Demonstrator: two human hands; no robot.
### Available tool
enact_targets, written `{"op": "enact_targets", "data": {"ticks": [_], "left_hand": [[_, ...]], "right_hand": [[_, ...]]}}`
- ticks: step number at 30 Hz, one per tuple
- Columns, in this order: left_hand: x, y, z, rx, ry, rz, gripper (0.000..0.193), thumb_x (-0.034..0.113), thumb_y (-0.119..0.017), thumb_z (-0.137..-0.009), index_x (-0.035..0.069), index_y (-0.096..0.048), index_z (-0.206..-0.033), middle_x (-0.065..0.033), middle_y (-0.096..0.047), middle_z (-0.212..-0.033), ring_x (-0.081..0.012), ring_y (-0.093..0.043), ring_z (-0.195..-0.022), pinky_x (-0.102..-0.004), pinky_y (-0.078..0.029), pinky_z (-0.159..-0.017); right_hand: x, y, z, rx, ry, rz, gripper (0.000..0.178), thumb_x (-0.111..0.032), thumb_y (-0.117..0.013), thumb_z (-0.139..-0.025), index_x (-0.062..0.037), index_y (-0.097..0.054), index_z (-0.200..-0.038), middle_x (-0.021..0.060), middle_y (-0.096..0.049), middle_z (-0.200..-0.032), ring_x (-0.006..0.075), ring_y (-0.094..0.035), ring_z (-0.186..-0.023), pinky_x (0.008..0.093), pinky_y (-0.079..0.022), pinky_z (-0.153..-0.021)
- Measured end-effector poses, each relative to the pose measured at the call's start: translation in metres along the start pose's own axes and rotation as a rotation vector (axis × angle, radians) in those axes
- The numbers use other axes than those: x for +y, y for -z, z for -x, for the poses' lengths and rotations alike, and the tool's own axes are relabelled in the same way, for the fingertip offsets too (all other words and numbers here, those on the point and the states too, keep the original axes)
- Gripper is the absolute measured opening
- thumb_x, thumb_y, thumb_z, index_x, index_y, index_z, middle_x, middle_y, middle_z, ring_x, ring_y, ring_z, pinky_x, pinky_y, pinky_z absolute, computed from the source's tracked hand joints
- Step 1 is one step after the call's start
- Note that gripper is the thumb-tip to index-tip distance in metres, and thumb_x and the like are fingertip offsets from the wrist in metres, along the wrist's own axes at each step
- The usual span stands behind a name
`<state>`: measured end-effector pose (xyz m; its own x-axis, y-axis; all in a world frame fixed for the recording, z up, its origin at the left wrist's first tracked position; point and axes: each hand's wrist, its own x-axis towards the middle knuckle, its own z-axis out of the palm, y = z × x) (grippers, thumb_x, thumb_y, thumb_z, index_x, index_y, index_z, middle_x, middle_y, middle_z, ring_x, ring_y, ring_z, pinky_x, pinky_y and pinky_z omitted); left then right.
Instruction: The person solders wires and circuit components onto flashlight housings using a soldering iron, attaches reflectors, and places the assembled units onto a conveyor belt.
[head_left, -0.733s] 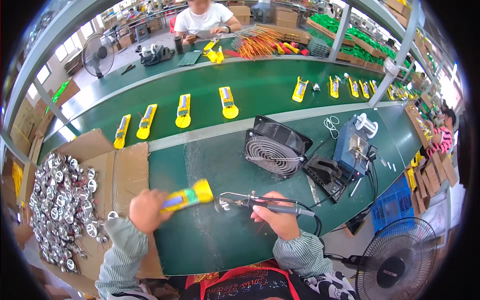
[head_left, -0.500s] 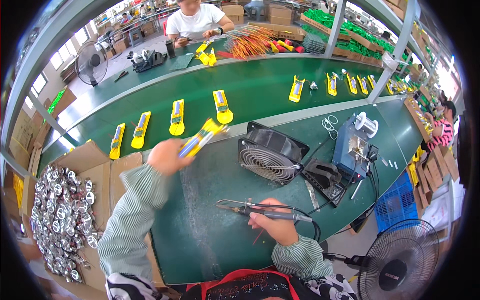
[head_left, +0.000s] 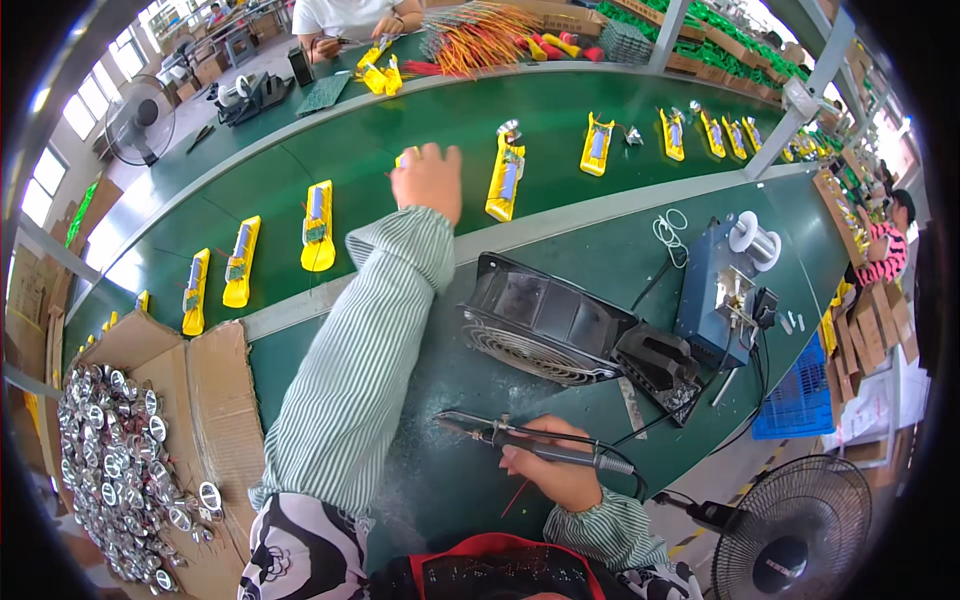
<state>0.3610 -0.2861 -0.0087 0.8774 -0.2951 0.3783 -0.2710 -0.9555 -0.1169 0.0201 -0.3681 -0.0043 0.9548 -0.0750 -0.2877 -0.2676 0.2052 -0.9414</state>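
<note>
My left hand [head_left: 430,185] reaches over the green belt, its fingers curled over a yellow casing [head_left: 404,158] that is mostly hidden beneath it. To its right lies another yellow casing [head_left: 507,180] with a lilac battery cell and a silver reflector at its far end. Several more casings with cells and small green circuit boards, such as one casing [head_left: 318,225], lie to the left. Low over the bench, my right hand [head_left: 562,475] is closed around the grey handle of a soldering iron [head_left: 603,460], whose tip points left.
A black fan unit [head_left: 545,320] and a blue soldering station [head_left: 710,295] with a wire spool [head_left: 755,242] stand on the bench. At the left, a cardboard box [head_left: 225,400] holds many silver reflectors [head_left: 110,460]. A person [head_left: 355,18] sits beyond the belt; a floor fan [head_left: 790,530] stands at lower right.
My left hand has moved up and right onto the belt. The casing it carried now appears to lie on the belt at its right. Casings on the left have shifted left in view.
</note>
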Motion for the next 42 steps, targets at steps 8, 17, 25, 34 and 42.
{"op": "enact_targets", "data": {"ticks": [8, 17, 25, 34, 42], "left_hand": [[-0.047, -0.005, 0.027, -0.378, 0.086, 0.369, 0.044, 0.032, -0.055, -0.078, 0.016, -0.057, -0.119, -0.0141, -0.043, -0.128, -0.0349, -0.056, -0.104, -0.0421, -0.046, -0.09], [-0.098, 0.074, 0.193, -0.215, -0.105, 0.393, 0.041, 0.01, -0.059, -0.069, 0.011, -0.058, -0.11, -0.0176, -0.043, -0.124, -0.042, -0.054, -0.092, -0.0451, -0.047, -0.084], [-0.11, 0.151, 0.374, -0.267, -0.106, 0.306, 0.04, 0.01, -0.063, -0.07, 0.012, -0.058, -0.109, -0.0152, -0.044, -0.125, -0.0325, -0.052, -0.087, -0.0379, -0.046, -0.082], [-0.216, 0.181, 0.432, -0.123, 0.468, 0.088, 0.03, 0.012, -0.066, -0.072, 0.01, -0.061, -0.102, -0.013, -0.056, -0.094, -0.0288, -0.055, -0.092, -0.0388, -0.046, -0.079], [-0.314, 0.176, 0.466, -0.278, 0.603, -0.288, 0.022, 0.01, -0.059, -0.075, 0.013, -0.064, -0.097, -0.0096, -0.059, -0.084, -0.0286, -0.059, -0.082, -0.0389, -0.048, -0.071]], "right_hand": [[0.0, -0.005, 0.003, -0.019, 0.013, 0.063, 0.016, -0.003, -0.066, -0.078, 0.0038, -0.057, -0.09, 0.0132, -0.066, -0.076, 0.0149, -0.065, -0.067, 0.0243, -0.052, -0.059], [0.006, -0.007, 0.013, -0.015, 0.195, 0.007, 0.017, 0.002, -0.063, -0.079, 0.0047, -0.055, -0.094, 0.0135, -0.062, -0.079, 0.0179, -0.064, -0.068, 0.027, -0.055, -0.058], [-0.002, -0.03, 0.03, -0.022, 0.227, 0.044, 0.016, 0.0, -0.061, -0.08, 0.0047, -0.052, -0.092, 0.014, -0.063, -0.074, 0.0162, -0.062, -0.06, 0.0254, -0.052, -0.056], [0.001, -0.049, 0.046, -0.027, 0.276, 0.11, 0.015, -0.001, -0.059, -0.079, 0.0044, -0.051, -0.091, 0.0133, -0.061, -0.069, 0.0162, -0.06, -0.057, 0.0248, -0.05, -0.054], [0.001, -0.056, 0.05, -0.049, 0.261, 0.142, 0.015, -0.002, -0.059, -0.079, 0.0041, -0.051, -0.091, 0.0131, -0.061, -0.07, 0.0163, -0.06, -0.058, 0.0249, -0.05, -0.054]]}}
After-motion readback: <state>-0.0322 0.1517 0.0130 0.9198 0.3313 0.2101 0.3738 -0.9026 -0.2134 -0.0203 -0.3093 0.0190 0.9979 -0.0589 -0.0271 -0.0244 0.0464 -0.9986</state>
